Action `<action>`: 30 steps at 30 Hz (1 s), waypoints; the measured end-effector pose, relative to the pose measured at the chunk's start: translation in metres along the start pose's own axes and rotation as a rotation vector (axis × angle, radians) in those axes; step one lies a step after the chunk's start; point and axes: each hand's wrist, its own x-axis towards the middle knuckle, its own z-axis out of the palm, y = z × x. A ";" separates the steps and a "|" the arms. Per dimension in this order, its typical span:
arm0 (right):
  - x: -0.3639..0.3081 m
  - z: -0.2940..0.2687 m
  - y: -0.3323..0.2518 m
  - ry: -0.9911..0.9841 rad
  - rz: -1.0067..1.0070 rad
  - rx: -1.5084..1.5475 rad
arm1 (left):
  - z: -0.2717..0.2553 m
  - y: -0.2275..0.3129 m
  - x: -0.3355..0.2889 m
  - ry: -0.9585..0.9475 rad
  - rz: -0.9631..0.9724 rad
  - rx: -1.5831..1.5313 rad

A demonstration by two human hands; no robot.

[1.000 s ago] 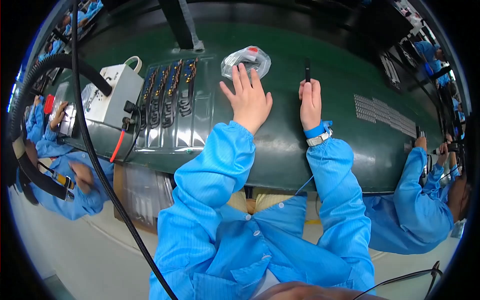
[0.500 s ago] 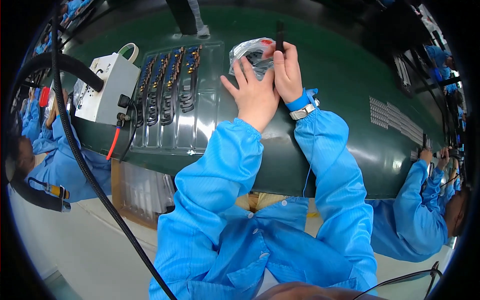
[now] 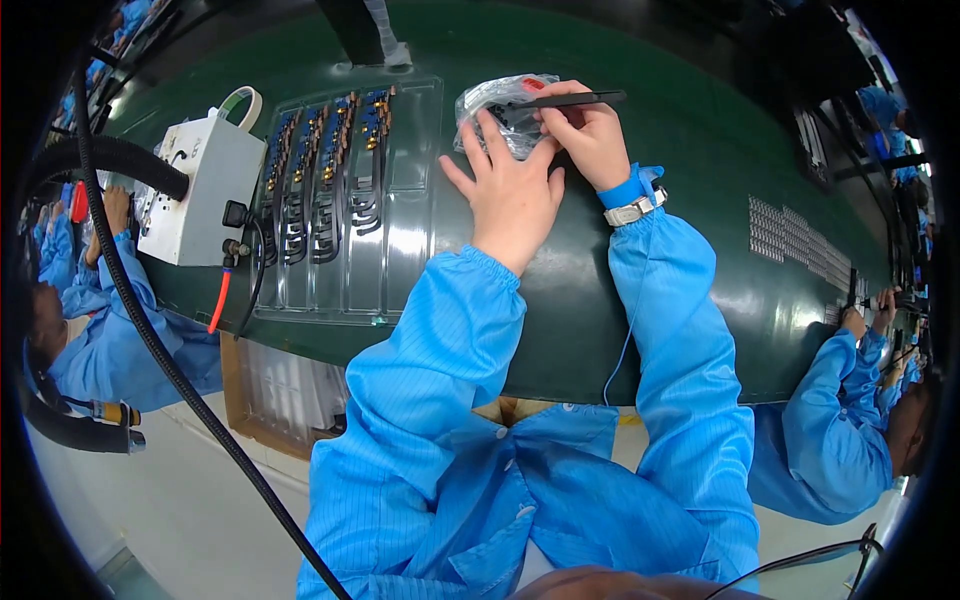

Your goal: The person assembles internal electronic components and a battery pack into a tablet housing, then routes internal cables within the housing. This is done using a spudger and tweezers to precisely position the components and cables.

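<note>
A clear plastic bag (image 3: 475, 100) with a red mark and small dark parts inside lies at the far middle of the table. My left hand (image 3: 508, 200) is spread flat, its fingertips pressing the near side of the bag. In my right hand (image 3: 590, 140) is a pair of black tweezers (image 3: 590, 98), pinched between thumb and fingers. The tweezers lie nearly level, and their thin tip points left over the bag's opening. A blue strap with a metal clasp (image 3: 632, 208) circles my right wrist, and a thin blue cord runs from it.
Left of my hands, a clear tray (image 3: 405, 240) holds rows of small cable assemblies (image 3: 325, 180). A white box (image 3: 205, 190) with a hose stands beyond it. Small metal parts (image 3: 795, 240) lie in rows at right. Co-workers in blue sit on both sides.
My right hand has turned and moved slightly right. The tweezers have swung from upright to nearly level, their tip now at the bag. My left hand stays on the bag.
</note>
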 end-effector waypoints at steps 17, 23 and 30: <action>0.002 -0.003 0.003 -0.034 -0.208 -0.247 | 0.002 0.001 0.001 0.018 0.016 0.001; -0.001 0.000 0.003 0.017 0.015 -0.072 | 0.002 0.001 0.000 0.006 0.009 -0.003; 0.000 0.001 0.001 0.010 0.044 -0.105 | 0.001 0.000 0.000 0.006 0.003 -0.010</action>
